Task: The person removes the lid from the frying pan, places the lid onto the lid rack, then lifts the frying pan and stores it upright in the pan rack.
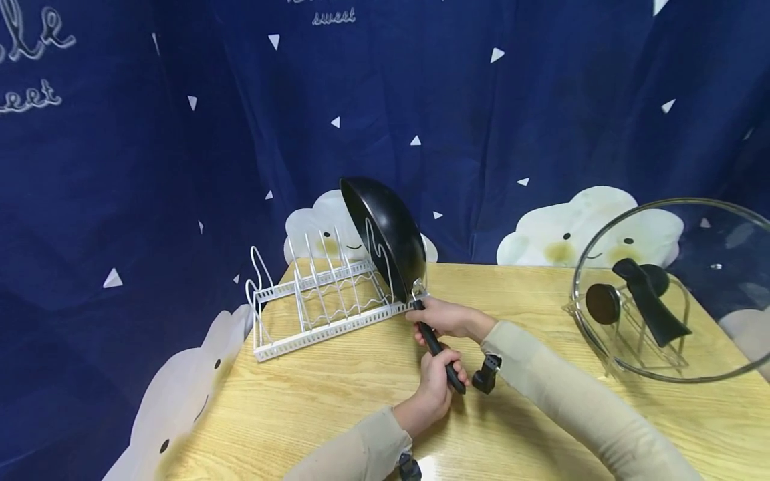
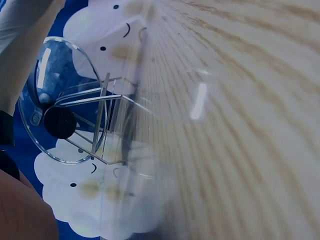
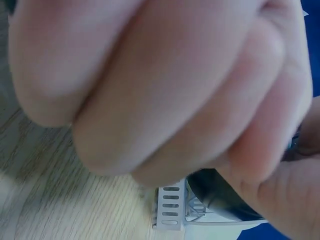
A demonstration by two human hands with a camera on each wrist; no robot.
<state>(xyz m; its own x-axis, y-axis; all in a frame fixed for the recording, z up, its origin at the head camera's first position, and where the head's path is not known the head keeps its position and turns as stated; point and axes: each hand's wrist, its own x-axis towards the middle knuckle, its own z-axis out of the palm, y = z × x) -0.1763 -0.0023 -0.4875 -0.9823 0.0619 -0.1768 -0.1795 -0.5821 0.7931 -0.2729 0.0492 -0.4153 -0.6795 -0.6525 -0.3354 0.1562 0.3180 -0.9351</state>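
A black wok [image 1: 391,230] stands on its side, tilted, at the right end of a white wire rack [image 1: 327,334]. Its long black handle [image 1: 430,339] slopes down toward me. Close to the pan, my right hand [image 1: 448,317] grips this handle. My left hand [image 1: 436,382] is wrapped round the handle's lower end. In the right wrist view, the curled fingers [image 3: 165,95] of the right hand fill most of the picture, with part of the wok [image 3: 217,192] below them. Only a blurred bit of the left hand [image 2: 25,210] shows in the left wrist view.
At the right, a large glass lid [image 1: 722,280] with a dark knob [image 1: 603,304] leans upright on a smaller wire stand [image 1: 676,361]. Both rest on the wooden table [image 1: 337,414]. A blue curtain [image 1: 385,87] with printed clouds hangs behind.
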